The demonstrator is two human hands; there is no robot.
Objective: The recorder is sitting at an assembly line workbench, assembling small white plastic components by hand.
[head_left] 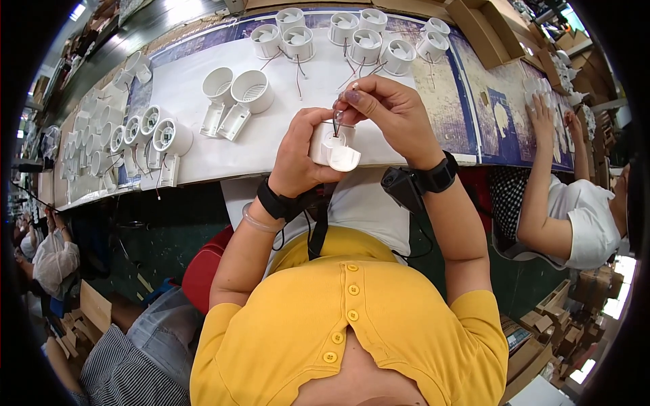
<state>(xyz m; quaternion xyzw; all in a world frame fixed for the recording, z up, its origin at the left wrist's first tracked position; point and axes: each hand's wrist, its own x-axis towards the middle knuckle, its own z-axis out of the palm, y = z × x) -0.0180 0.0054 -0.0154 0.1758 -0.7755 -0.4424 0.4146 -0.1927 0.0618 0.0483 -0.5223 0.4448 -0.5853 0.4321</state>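
Near the table's front edge, my left hand is closed around a white plastic fan housing. Its short, rounded handle stub points toward me. Thin dark wires rise out of the housing by the stub. My right hand pinches these wires above the housing, between thumb and forefinger. A tiny white connector peeks out past those fingertips. The inside of the housing is turned away from view.
Two empty white housings with open handles lie ahead on the white sheet. Several fan units with trailing wires line the back. More housings crowd the left. A cardboard tray sits back right; a co-worker's hand works at right.
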